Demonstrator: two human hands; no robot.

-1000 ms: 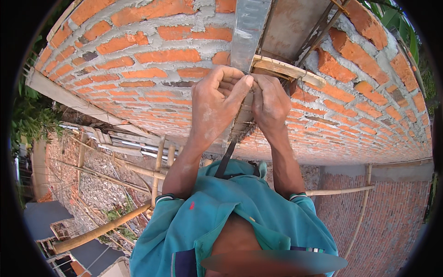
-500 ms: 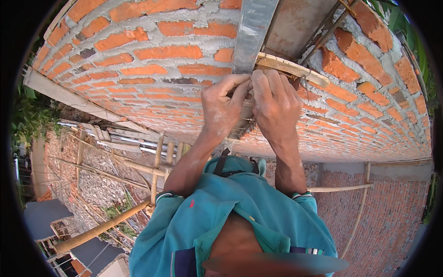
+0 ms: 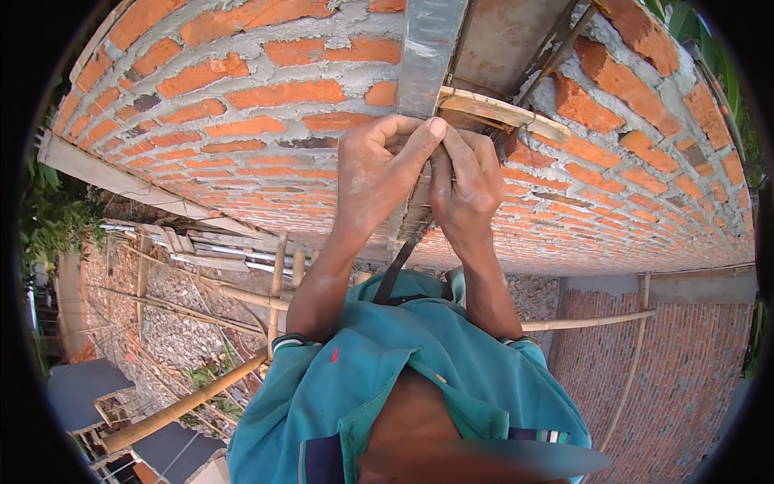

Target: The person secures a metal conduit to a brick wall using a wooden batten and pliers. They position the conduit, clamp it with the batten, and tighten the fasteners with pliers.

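Observation:
My left hand (image 3: pixel 379 181) and my right hand (image 3: pixel 466 184) meet at their fingertips, both closed in a pinch just below a grey metal strip (image 3: pixel 427 44) that runs up the brick wall (image 3: pixel 282 97). Whatever is between the fingers is too small or hidden to make out. Just above them a wooden slat (image 3: pixel 547 126) crosses beside the strip, with dark rods (image 3: pixel 556 58) and a brownish-grey panel (image 3: pixel 496 36) set among the bricks. A dark strap (image 3: pixel 397 270) hangs under my hands toward my teal shirt.
Bamboo scaffold poles (image 3: pixel 185 403) cross below me at the left, over rubble ground (image 3: pixel 177 339) far down. Dark roof panels (image 3: pixel 85 391) lie at lower left. Another brick wall (image 3: pixel 677 371) with a bamboo pole stands at lower right, and foliage (image 3: pixel 52 210) edges the left.
Both hands shifted right half a second ago and are now back leftward. My right hand's fingers have curled and turned, and my left thumb has risen over their tips. The strap shows longer again.

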